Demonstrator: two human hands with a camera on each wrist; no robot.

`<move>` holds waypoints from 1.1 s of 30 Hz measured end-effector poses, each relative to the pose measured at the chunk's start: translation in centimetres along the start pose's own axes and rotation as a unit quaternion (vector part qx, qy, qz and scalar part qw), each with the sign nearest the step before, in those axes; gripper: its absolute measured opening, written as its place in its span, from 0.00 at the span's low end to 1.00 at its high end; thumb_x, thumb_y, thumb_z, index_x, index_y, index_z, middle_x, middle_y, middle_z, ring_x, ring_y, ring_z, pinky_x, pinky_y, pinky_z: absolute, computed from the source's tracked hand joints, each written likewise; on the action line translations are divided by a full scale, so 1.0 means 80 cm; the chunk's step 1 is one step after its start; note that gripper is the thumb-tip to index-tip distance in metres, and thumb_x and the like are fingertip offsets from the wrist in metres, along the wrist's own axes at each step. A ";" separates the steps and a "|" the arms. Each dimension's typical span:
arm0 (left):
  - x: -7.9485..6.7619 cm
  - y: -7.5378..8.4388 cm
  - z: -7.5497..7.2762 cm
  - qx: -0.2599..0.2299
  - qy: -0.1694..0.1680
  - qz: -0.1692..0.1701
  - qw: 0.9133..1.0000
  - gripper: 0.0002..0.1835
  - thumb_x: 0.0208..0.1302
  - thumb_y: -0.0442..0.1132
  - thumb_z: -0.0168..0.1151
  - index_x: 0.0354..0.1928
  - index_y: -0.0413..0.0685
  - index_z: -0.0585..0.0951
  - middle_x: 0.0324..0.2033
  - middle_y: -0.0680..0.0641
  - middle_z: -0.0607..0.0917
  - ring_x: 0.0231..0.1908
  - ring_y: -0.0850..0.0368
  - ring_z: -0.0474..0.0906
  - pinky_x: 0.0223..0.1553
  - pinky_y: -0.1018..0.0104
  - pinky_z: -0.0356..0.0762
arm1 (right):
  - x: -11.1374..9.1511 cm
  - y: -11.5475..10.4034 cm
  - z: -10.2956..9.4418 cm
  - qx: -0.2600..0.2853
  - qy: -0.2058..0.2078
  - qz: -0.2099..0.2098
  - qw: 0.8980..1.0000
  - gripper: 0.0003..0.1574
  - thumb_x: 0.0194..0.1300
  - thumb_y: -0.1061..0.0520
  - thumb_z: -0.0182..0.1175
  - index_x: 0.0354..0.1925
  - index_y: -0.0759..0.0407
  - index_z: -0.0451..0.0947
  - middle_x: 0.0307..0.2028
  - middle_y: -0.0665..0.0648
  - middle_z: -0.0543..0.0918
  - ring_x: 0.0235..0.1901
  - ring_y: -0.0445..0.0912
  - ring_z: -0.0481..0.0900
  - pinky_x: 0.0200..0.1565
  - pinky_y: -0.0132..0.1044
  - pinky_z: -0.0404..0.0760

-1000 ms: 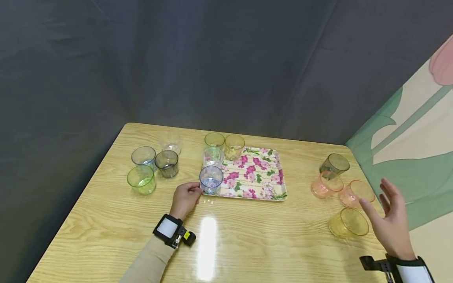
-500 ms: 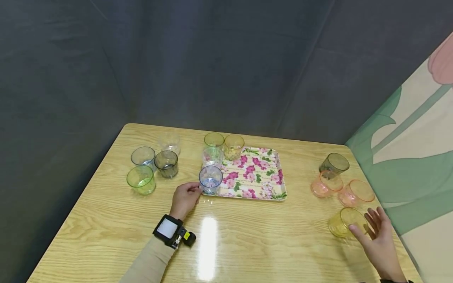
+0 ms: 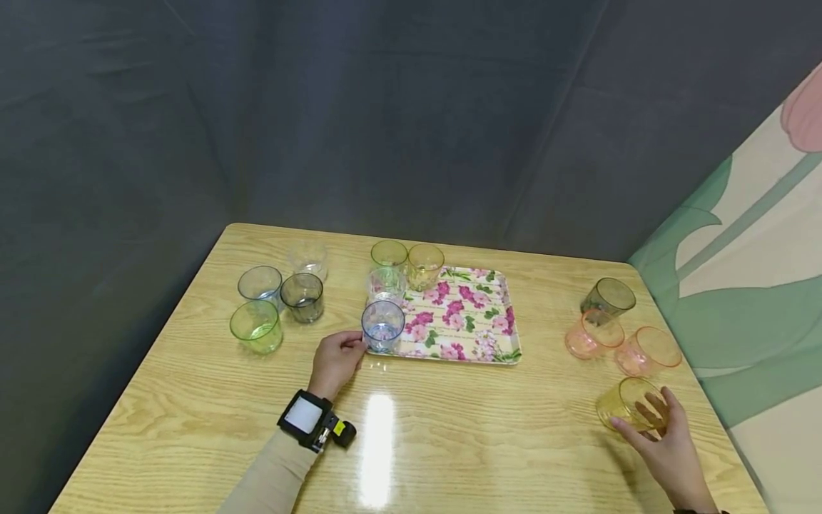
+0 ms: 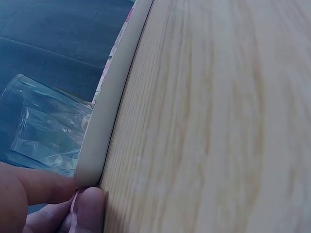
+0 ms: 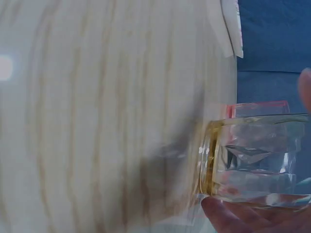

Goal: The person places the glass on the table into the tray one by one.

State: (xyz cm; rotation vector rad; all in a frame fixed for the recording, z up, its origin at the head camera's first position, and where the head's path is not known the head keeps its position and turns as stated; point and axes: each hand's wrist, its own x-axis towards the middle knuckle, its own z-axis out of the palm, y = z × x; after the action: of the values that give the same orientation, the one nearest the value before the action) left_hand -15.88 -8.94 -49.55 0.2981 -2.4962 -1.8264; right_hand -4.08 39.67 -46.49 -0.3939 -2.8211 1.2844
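In the head view, my left hand (image 3: 337, 363) is at the near left corner of a floral tray (image 3: 475, 321). In the left wrist view its fingertips (image 4: 90, 206) pinch that tray corner. A blue glass (image 3: 383, 327) stands on the tray just beside them. At the right, my right hand (image 3: 671, 446) reaches around a yellow glass (image 3: 618, 407), thumb on the near side and fingers on the far side. The right wrist view shows fingers along one side of the yellow glass (image 5: 257, 165), while the thumb (image 5: 305, 90) appears apart from it.
A clear glass (image 3: 387, 285), a green glass (image 3: 388, 253) and an amber glass (image 3: 425, 268) cluster at the tray's left end. Left of them stand several more glasses, including a dark one (image 3: 302, 298). Two pink glasses (image 3: 587, 339) and a dark glass (image 3: 606, 298) stand behind the yellow one.
My right hand has come down and to the left, from above the right table edge to around the yellow glass. The left hand, tray and glasses have stayed put.
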 end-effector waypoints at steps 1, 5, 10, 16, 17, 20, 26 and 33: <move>-0.001 0.001 -0.001 -0.004 0.001 0.004 1.000 0.11 0.57 0.31 0.61 0.42 0.35 0.83 0.29 0.41 0.85 0.19 0.58 0.77 0.19 0.71 0.75 | 0.001 0.000 0.001 -0.004 0.000 0.003 1.000 0.65 0.65 0.51 0.59 0.71 0.52 0.15 0.71 0.74 0.40 0.65 0.49 0.56 0.35 0.10 0.63; -0.004 0.003 -0.003 -0.007 0.008 0.028 1.000 0.11 0.55 0.30 0.60 0.41 0.32 0.83 0.26 0.42 0.85 0.18 0.58 0.77 0.18 0.70 0.75 | 0.005 0.001 0.004 -0.019 0.004 -0.004 1.000 0.62 0.65 0.50 0.58 0.71 0.57 0.19 0.69 0.78 0.47 0.63 0.51 0.59 0.35 0.10 0.62; -0.002 0.002 -0.003 0.005 0.004 -0.001 1.000 0.11 0.57 0.31 0.61 0.43 0.35 0.83 0.30 0.39 0.85 0.20 0.56 0.78 0.20 0.71 0.75 | 0.007 -0.002 0.003 -0.021 0.000 0.006 1.000 0.60 0.65 0.49 0.58 0.72 0.63 0.24 0.67 0.80 0.52 0.62 0.61 0.59 0.34 0.12 0.64; -0.002 0.003 -0.002 0.012 0.000 -0.013 1.000 0.12 0.58 0.32 0.62 0.44 0.36 0.83 0.32 0.39 0.85 0.21 0.58 0.78 0.21 0.70 0.76 | 0.006 -0.008 0.001 -0.015 0.002 0.031 0.999 0.60 0.65 0.46 0.57 0.71 0.66 0.26 0.64 0.78 0.56 0.60 0.61 0.57 0.33 0.11 0.66; -0.002 0.004 -0.002 0.013 0.000 -0.014 1.000 0.12 0.58 0.32 0.62 0.44 0.37 0.83 0.33 0.39 0.85 0.21 0.58 0.78 0.22 0.70 0.76 | 0.006 -0.009 -0.001 -0.012 0.002 0.030 0.999 0.61 0.65 0.47 0.57 0.71 0.66 0.25 0.65 0.78 0.55 0.61 0.61 0.57 0.33 0.11 0.66; -0.002 0.004 -0.002 0.017 0.000 -0.012 1.000 0.12 0.58 0.33 0.62 0.44 0.37 0.83 0.33 0.39 0.86 0.21 0.58 0.78 0.22 0.69 0.77 | 0.006 -0.016 -0.003 -0.019 0.007 0.018 1.000 0.60 0.65 0.47 0.57 0.72 0.64 0.26 0.64 0.78 0.56 0.61 0.60 0.58 0.34 0.12 0.67; -0.001 0.003 -0.001 0.019 0.000 -0.013 1.000 0.12 0.58 0.33 0.62 0.44 0.37 0.83 0.32 0.40 0.86 0.21 0.58 0.78 0.22 0.69 0.77 | 0.007 -0.041 -0.008 -0.037 0.007 -0.023 0.999 0.57 0.64 0.47 0.58 0.73 0.59 0.31 0.64 0.78 0.58 0.60 0.44 0.62 0.35 0.17 0.68; -0.001 0.000 -0.002 0.022 -0.002 -0.015 1.000 0.12 0.58 0.34 0.62 0.44 0.38 0.83 0.33 0.40 0.86 0.22 0.58 0.78 0.23 0.69 0.78 | 0.022 -0.087 -0.008 -0.052 0.013 -0.089 0.995 0.55 0.63 0.47 0.60 0.73 0.59 0.36 0.64 0.76 0.62 0.59 0.47 0.65 0.35 0.17 0.68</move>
State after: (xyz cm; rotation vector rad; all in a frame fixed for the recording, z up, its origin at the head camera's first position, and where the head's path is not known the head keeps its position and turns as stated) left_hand -15.82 -9.04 -49.47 0.3337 -2.5506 -1.7873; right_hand -7.24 36.13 -41.04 -0.1531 -2.8326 1.0958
